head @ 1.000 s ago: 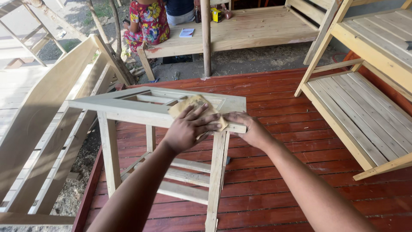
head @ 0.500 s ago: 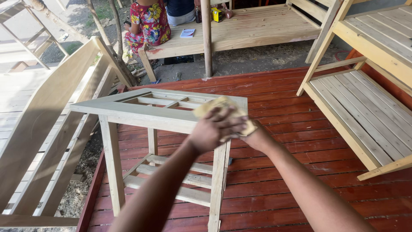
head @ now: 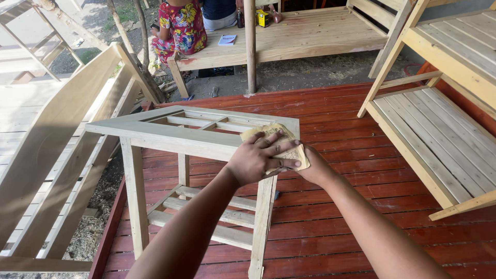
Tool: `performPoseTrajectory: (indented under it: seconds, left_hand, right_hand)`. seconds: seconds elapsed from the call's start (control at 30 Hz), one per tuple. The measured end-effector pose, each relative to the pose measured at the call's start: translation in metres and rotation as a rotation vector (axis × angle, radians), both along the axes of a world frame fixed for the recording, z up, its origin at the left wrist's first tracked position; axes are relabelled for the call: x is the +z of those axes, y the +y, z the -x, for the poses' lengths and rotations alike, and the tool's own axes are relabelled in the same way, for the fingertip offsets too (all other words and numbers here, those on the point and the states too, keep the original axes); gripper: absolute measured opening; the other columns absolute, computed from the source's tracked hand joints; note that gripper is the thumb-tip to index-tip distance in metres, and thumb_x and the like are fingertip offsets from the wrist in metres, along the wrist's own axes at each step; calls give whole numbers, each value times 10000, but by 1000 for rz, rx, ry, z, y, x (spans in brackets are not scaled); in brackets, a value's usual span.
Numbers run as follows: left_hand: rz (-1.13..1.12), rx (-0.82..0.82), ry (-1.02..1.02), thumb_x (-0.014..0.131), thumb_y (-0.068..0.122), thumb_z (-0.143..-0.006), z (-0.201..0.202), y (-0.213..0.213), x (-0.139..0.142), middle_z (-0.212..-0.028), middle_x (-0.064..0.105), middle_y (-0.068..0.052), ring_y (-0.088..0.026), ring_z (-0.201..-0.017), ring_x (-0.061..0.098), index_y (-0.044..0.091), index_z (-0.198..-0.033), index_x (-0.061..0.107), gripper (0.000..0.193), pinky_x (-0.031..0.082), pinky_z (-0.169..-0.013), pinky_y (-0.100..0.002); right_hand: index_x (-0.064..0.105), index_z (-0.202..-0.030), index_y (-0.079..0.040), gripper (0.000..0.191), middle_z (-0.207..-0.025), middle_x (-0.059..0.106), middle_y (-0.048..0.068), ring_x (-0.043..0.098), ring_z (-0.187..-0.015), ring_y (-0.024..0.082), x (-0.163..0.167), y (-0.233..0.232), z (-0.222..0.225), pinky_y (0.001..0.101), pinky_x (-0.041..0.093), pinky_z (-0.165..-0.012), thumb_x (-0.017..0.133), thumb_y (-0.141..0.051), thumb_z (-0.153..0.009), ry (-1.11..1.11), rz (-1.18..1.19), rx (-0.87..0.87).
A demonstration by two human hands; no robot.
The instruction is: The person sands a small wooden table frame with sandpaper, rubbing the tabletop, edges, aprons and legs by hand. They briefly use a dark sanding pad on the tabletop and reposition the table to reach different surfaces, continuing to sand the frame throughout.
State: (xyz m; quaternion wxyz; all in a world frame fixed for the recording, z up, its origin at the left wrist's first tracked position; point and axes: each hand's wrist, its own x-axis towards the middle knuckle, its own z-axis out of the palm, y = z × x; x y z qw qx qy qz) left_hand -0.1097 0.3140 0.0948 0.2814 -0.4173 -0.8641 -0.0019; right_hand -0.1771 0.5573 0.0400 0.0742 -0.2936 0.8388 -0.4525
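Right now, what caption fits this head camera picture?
Both hands, left hand over right hand, press sandpaper on a bare wooden table frame.

— What lies around you?
— You stand on a red-stained plank floor in bright daylight. At your right, a pale slatted wooden bench.
— And farther off?
— At the floor's far edge a wooden post, then a bare timber platform where people sit; left, a leaning wooden frame.
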Motion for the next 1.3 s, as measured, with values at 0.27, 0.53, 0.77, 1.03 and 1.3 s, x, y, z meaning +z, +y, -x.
performPoseTrajectory:
  seconds: [0.27, 0.53, 0.77, 1.03, 1.3]
  left_hand:
    - [31, 162, 23, 653, 518, -875, -8, -16, 2, -1595, 420, 110, -298, -1465, 422, 595, -1268, 626, 401, 372, -1153, -527]
    - [32, 135, -2, 633, 538, -914, -12, -16, 2, -1628, 390, 105, -291, -1493, 397, 611, -1323, 580, 419, 348, -1164, -537]
    - [50, 151, 120, 637, 473, -975, -7, 6, -3, -1665, 371, 127, -245, -1522, 392, 648, -1354, 570, 423, 326, -1236, -518]
    - [22, 216, 11, 693, 481, -887, -18, -41, 2, -1610, 424, 79, -311, -1477, 426, 586, -1275, 601, 412, 329, -1161, -589]
    - [-70, 83, 48, 767, 413, -873, -5, 13, -15, -1603, 437, 56, -298, -1468, 419, 603, -1269, 652, 454, 319, -1181, -577]
  right_hand:
    - [690, -1245, -50, 448, -1334, 668, 180, 645, -1205, 307, -2, -4, 0, 418, 539, -1015, 806, -87, -813, 445, 125, 139]
    - [642, -1304, -88, 482, -1311, 707, 117, 656, -1238, 268, -4, 0, 0, 386, 557, -1048, 787, -131, -846, 422, 42, 151]
    - [574, -1339, -130, 567, -1308, 699, 71, 698, -1213, 228, -3, 0, 3, 360, 612, -1020, 796, -177, -820, -62, 67, 48]
    - [683, -1288, -106, 494, -1352, 680, 122, 615, -1276, 288, -1, -4, -3, 422, 520, -1074, 805, -91, -809, 476, 127, 167]
    - [656, -1269, -138, 464, -1326, 705, 87, 689, -1228, 256, 2, 0, -3, 378, 570, -1034, 791, -128, -825, 102, 97, 52]
